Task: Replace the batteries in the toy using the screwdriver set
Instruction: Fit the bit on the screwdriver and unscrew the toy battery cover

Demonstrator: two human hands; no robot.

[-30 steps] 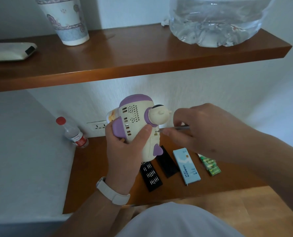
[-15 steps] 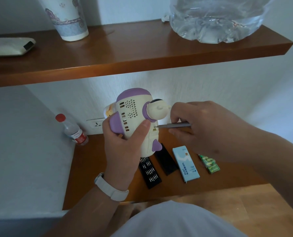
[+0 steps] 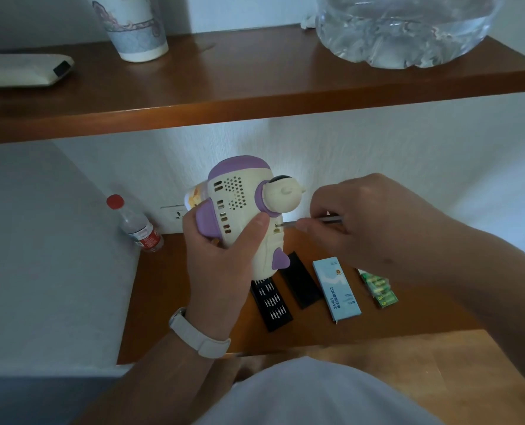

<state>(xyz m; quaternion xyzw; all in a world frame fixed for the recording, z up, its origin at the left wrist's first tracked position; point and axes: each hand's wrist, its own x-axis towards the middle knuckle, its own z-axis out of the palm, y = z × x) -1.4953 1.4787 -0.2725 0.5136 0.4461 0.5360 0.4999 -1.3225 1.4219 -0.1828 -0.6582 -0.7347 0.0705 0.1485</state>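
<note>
On the upper shelf [image 3: 255,87], from the left, lie a flat white gadget [image 3: 25,69], a patterned paper cup [image 3: 135,32] and, far to the right, a big clear water jug [image 3: 402,29]. Below, on the lower shelf [image 3: 169,302], a small bottle [image 3: 135,228] with a red cap stands by the wall, near a wall socket [image 3: 175,214]. Next comes the left hand [image 3: 221,265], a pale watch strap [image 3: 200,335] on its wrist, fingers and thumb wrapped round the toy [image 3: 243,210], a cream and purple rocket-like figure held upright in the air above the lower shelf. To the toy's right, the screwdriver [image 3: 316,221] lies about level, its tip at a small hole in the toy's side; the right hand [image 3: 371,228] pinches its shaft with curled fingers. Under the hands, on the lower shelf, sit a black tray of bits [image 3: 272,299], a black lid [image 3: 301,283] beside it, a light blue box [image 3: 336,289] and a pack of green batteries [image 3: 378,289].
</note>
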